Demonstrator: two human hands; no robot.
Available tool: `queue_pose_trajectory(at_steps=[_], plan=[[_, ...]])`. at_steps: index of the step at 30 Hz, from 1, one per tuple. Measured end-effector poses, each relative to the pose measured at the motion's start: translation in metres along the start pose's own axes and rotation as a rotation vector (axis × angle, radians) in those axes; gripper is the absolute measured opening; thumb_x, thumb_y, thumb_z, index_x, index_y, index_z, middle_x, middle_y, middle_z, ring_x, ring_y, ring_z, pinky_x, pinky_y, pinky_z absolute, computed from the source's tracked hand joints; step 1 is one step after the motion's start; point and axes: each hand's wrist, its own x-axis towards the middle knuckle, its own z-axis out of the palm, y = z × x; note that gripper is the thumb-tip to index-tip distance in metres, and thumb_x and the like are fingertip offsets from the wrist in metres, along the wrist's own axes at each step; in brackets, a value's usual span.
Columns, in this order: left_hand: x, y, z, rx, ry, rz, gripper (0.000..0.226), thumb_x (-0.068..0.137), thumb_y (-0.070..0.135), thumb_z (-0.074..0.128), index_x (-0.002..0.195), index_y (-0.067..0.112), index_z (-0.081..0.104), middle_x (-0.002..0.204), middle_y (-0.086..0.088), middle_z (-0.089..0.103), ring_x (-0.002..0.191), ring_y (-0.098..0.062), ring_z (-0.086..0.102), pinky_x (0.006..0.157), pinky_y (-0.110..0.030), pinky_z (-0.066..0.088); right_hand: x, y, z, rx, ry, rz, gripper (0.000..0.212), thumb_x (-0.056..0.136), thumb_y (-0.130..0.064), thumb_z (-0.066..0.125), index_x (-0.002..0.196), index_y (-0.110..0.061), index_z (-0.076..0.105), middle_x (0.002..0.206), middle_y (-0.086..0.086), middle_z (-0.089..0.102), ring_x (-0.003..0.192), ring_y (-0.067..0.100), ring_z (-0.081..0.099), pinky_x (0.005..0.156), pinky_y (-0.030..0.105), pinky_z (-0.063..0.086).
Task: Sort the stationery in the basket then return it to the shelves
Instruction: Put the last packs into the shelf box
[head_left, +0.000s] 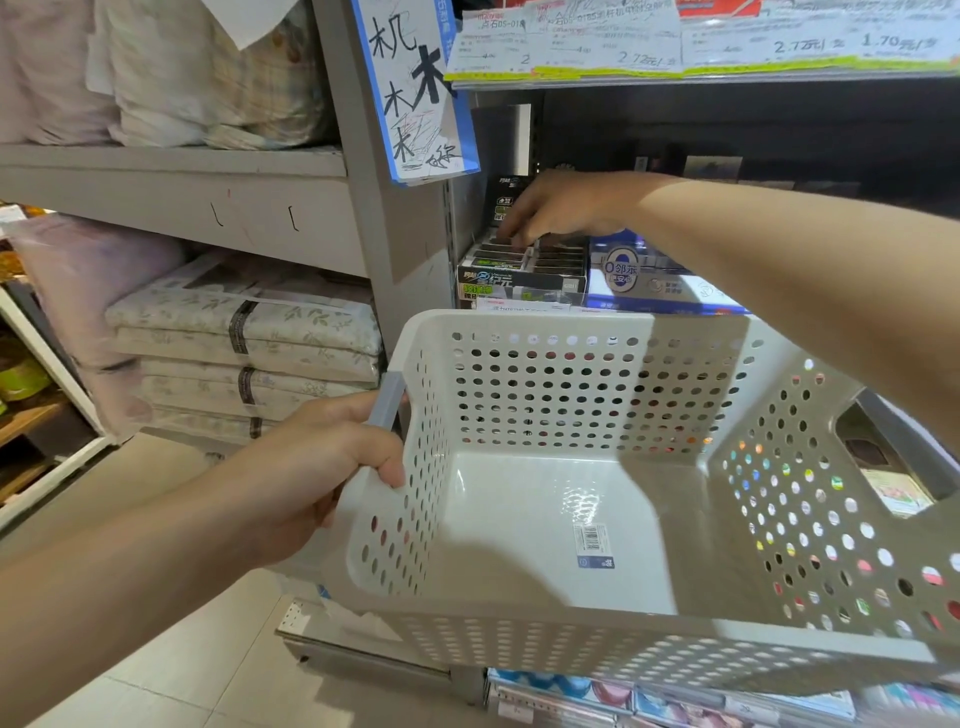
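**A shop aisle with priced shelves**

This is a retail shop. Paper price tags (701, 49) with printed yuan amounts line the edge of a grey metal shelf (727, 78). Below them stand display boxes of pens (524, 267) beside a blue-and-white carton (644, 280). The neighbouring bay holds stacked, banded bedding packs (244, 338), and a scribbled pen-test sheet (415, 93) hangs on the upright.

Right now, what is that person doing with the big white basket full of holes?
The person's left hand holds the white perforated plastic basket by its grey handle. The basket has nothing in it but a barcode sticker. The right hand reaches into the shelf, fingers on the small dark packs in the black display box.
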Motion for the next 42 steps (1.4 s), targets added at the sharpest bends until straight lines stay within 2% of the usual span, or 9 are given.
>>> queue_pose_trajectory(at_steps=[6, 9, 14, 20, 22, 27, 32, 36, 42], plan=[[-0.001, 0.000, 0.002, 0.013, 0.017, -0.009, 0.047, 0.069, -0.007, 0.055, 0.085, 0.033, 0.075, 0.083, -0.013, 0.076, 0.071, -0.032, 0.071, 0.090, -0.059, 0.045, -0.001, 0.000, 0.006, 0.057, 0.067, 0.012, 0.036, 0.088, -0.004, 0.060, 0.124, -0.008, 0.059, 0.124, 0.006, 0.058, 0.104, 0.015, 0.057, 0.078, 0.017, 0.049], [-0.001, 0.001, 0.002, 0.004, 0.012, -0.004, 0.050, 0.051, 0.002, 0.058, 0.087, 0.032, 0.074, 0.086, -0.012, 0.076, 0.077, -0.036, 0.071, 0.091, -0.064, 0.043, -0.002, 0.002, 0.006, 0.096, 0.102, 0.047, 0.040, 0.089, -0.005, 0.060, 0.129, -0.006, 0.055, 0.126, 0.008, 0.057, 0.104, 0.015, 0.057, 0.083, 0.018, 0.048], [0.001, -0.001, 0.001, 0.008, 0.004, -0.001, 0.049, 0.049, 0.005, 0.057, 0.088, 0.029, 0.074, 0.088, -0.012, 0.076, 0.078, -0.035, 0.072, 0.090, -0.063, 0.045, -0.003, 0.001, 0.001, 0.103, 0.088, 0.124, 0.052, 0.085, 0.008, 0.056, 0.134, -0.009, 0.050, 0.133, 0.008, 0.052, 0.107, 0.020, 0.058, 0.079, 0.021, 0.054], [0.004, -0.004, -0.002, 0.029, -0.002, 0.017, 0.044, 0.070, -0.007, 0.056, 0.096, 0.025, 0.072, 0.088, -0.013, 0.076, 0.075, -0.033, 0.072, 0.077, -0.048, 0.052, 0.002, 0.002, 0.012, -0.012, 0.167, 0.109, 0.057, 0.078, 0.008, 0.066, 0.131, -0.007, 0.053, 0.131, 0.013, 0.056, 0.118, 0.027, 0.055, 0.100, 0.037, 0.049], [0.004, -0.004, -0.002, 0.021, -0.013, 0.020, 0.044, 0.066, -0.005, 0.059, 0.093, 0.026, 0.073, 0.089, -0.013, 0.076, 0.077, -0.034, 0.072, 0.074, -0.045, 0.053, 0.002, 0.005, 0.014, 0.007, 0.192, 0.107, 0.053, 0.077, 0.009, 0.066, 0.127, -0.006, 0.057, 0.127, 0.013, 0.059, 0.119, 0.026, 0.055, 0.101, 0.037, 0.048], [0.005, -0.006, -0.004, 0.010, -0.001, 0.022, 0.045, 0.069, -0.007, 0.056, 0.100, 0.023, 0.071, 0.090, -0.015, 0.075, 0.078, -0.036, 0.071, 0.077, -0.049, 0.053, -0.003, 0.003, 0.014, -0.061, 0.174, 0.050, 0.050, 0.081, 0.008, 0.062, 0.128, -0.008, 0.057, 0.130, 0.009, 0.058, 0.122, 0.023, 0.053, 0.104, 0.032, 0.044], [0.001, -0.004, -0.002, -0.004, 0.024, 0.034, 0.042, 0.064, -0.004, 0.059, 0.084, 0.029, 0.075, 0.089, -0.016, 0.075, 0.075, -0.035, 0.070, 0.083, -0.054, 0.049, -0.014, -0.002, 0.012, -0.194, 0.184, 0.007, 0.052, 0.090, 0.011, 0.038, 0.137, -0.011, 0.047, 0.142, 0.009, 0.047, 0.132, 0.024, 0.043, 0.108, 0.030, 0.036], [-0.001, -0.005, -0.003, -0.008, 0.035, 0.050, 0.043, 0.069, -0.008, 0.057, 0.075, 0.030, 0.076, 0.085, -0.015, 0.075, 0.076, -0.035, 0.069, 0.088, -0.058, 0.048, -0.029, -0.009, 0.011, -0.232, 0.330, -0.014, 0.048, 0.093, 0.002, 0.040, 0.138, -0.011, 0.045, 0.144, 0.007, 0.044, 0.132, 0.024, 0.042, 0.106, 0.027, 0.034], [-0.002, -0.004, -0.004, 0.001, 0.005, 0.088, 0.045, 0.050, 0.006, 0.057, 0.080, 0.034, 0.074, 0.086, -0.009, 0.076, 0.087, -0.036, 0.069, 0.090, -0.057, 0.048, -0.082, -0.011, 0.009, -0.202, 0.373, -0.048, 0.046, 0.091, -0.013, 0.051, 0.136, -0.010, 0.047, 0.140, 0.007, 0.049, 0.127, 0.023, 0.047, 0.105, 0.029, 0.039]])
